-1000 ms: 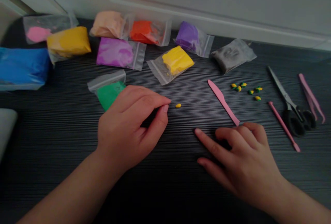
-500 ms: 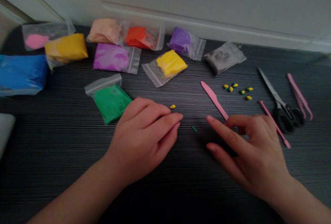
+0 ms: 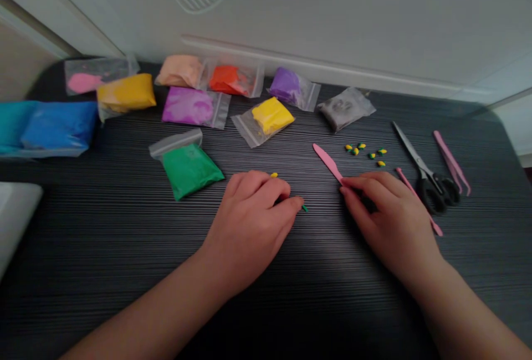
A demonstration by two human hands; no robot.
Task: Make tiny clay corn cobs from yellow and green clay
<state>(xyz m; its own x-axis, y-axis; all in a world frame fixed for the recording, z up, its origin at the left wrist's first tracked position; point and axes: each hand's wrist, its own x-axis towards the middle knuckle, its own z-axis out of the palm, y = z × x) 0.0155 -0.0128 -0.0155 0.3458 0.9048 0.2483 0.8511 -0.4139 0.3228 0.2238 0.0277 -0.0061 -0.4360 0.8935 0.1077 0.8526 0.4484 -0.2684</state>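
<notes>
Right hand (image 3: 389,213) pinches the pink knife (image 3: 327,161); left hand (image 3: 256,221), its grip unclear, touches a green strip (image 3: 305,208).

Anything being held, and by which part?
The right hand pinches the knife by its handle; whether the left hand grips the green strip can't be told.

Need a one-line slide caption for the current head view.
Right hand pinches a pink knife on the dark table, left hand close to a tiny green strip.

Pink knife (image 3: 326,159): slim, blade tip far-L, handle end pinched.
Green strip (image 3: 305,208): tiny, partly hid., L of knife.
</notes>
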